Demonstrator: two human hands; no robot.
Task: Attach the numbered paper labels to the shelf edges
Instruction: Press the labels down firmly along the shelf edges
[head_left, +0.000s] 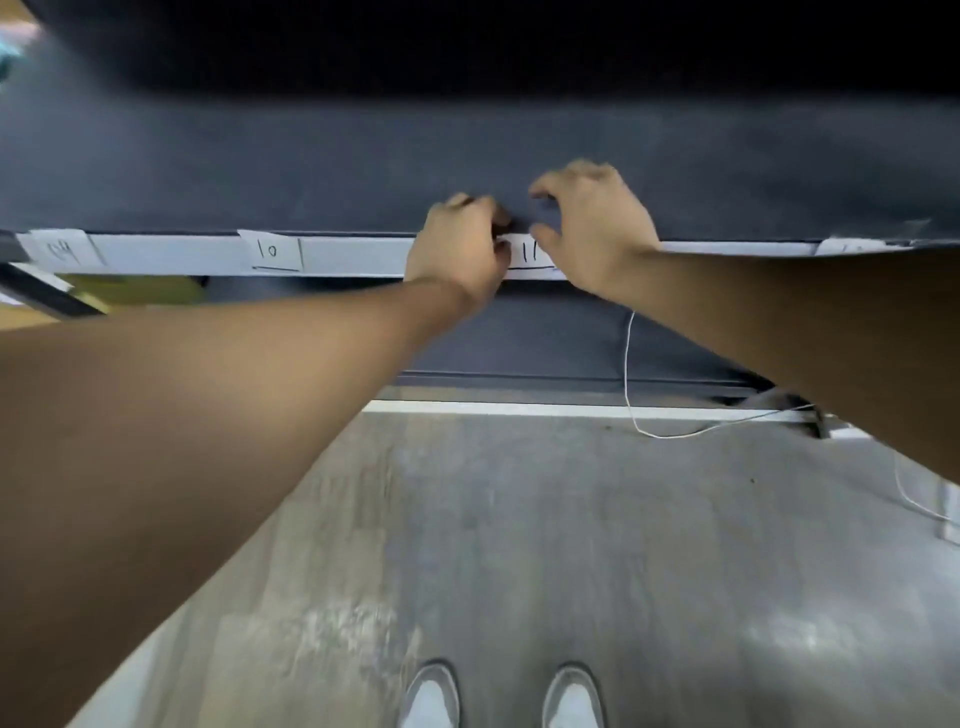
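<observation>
The person stands facing a dark shelf (311, 171) with both bare arms stretched out to its white front edge (353, 254). The paper label marked 11 (530, 253) sits on that edge between the two hands, its top folded up toward the shelf's upper face. The left hand (460, 249) is bunched at the label's left side, fingers curled in narrow and gripping the paper's margin against the strip. The right hand (597, 228) arches over the shelf top, its thumb touching the label's upper right corner while its other fingers are spread wide and bent above the dark surface, holding nothing. Further left along the same edge the label marked 10 (275, 251) is already stuck in place, and beyond it, near the corner, is a blurred one that seems to read 09 (62, 249). A thin white cord (628, 374) hangs below the right wrist and trails onto the grey floor (519, 519). Two pale shoe tips (431, 696) show at the bottom.
</observation>
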